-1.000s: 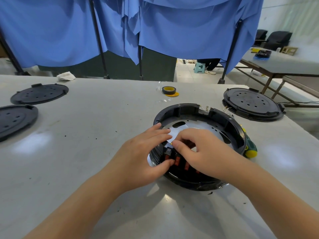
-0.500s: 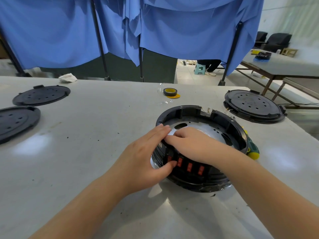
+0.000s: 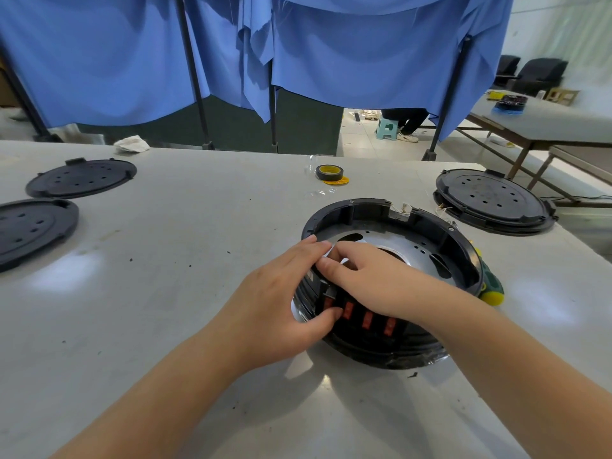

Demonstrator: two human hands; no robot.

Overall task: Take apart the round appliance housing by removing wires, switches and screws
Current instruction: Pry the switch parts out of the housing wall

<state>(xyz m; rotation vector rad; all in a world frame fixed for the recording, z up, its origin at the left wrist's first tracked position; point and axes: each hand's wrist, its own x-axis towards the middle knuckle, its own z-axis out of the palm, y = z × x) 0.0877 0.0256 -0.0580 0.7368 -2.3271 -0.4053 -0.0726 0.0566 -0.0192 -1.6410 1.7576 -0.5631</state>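
Observation:
The round black appliance housing [image 3: 427, 223] lies open side up on the grey table, a silver metal plate [image 3: 394, 240] inside it. Several red switches [image 3: 367, 319] line its near wall. My left hand [image 3: 278, 309] grips the housing's near left rim, thumb on the outer wall beside the leftmost switch, fingers over the top edge. My right hand [image 3: 371, 279] reaches over the rim from the right, its fingers curled down behind the switch panel; what they hold is hidden. A small white wire connector [image 3: 404, 207] sits at the far rim.
A green and yellow screwdriver [image 3: 490, 286] lies against the housing's right side. A black round lid [image 3: 493, 200] sits at far right, two more lids [image 3: 79, 177] at far left. A roll of black and yellow tape [image 3: 329, 173] lies beyond the housing. A crumpled white rag [image 3: 132, 144] is at the table's far edge.
My right hand has slid left and lower over the near rim, its fingers now tucked behind the switch panel. My left hand keeps its grip on the housing.

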